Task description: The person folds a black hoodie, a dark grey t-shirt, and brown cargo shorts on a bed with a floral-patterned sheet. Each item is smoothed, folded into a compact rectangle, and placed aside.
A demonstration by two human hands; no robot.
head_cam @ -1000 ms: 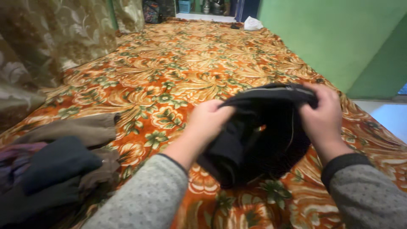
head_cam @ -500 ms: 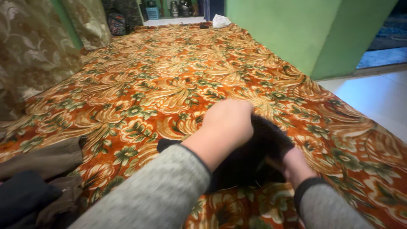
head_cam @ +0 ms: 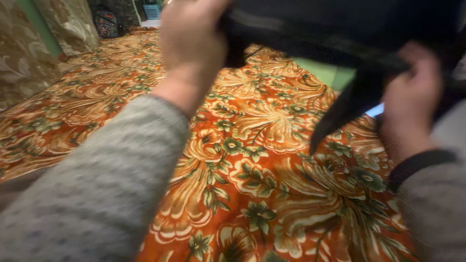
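Presently both hands, left hand (head_cam: 191, 36) and right hand (head_cam: 412, 97), are closed on a black garment (head_cam: 340, 29), held raised above the floral bedspread (head_cam: 242, 170). Advisable: keep both grips level along one edge, cloth taut.

Beneath the two gripping hands, the orange floral bedspread (head_cam: 252, 184) lay flat and bare, leaving open room below and toward the person. The lifted black garment (head_cam: 340, 29) blocked the way ahead, spanning from left hand (head_cam: 191, 36) to right hand (head_cam: 412, 102). Far left, patterned cushions (head_cam: 29, 53) bounded the surface.
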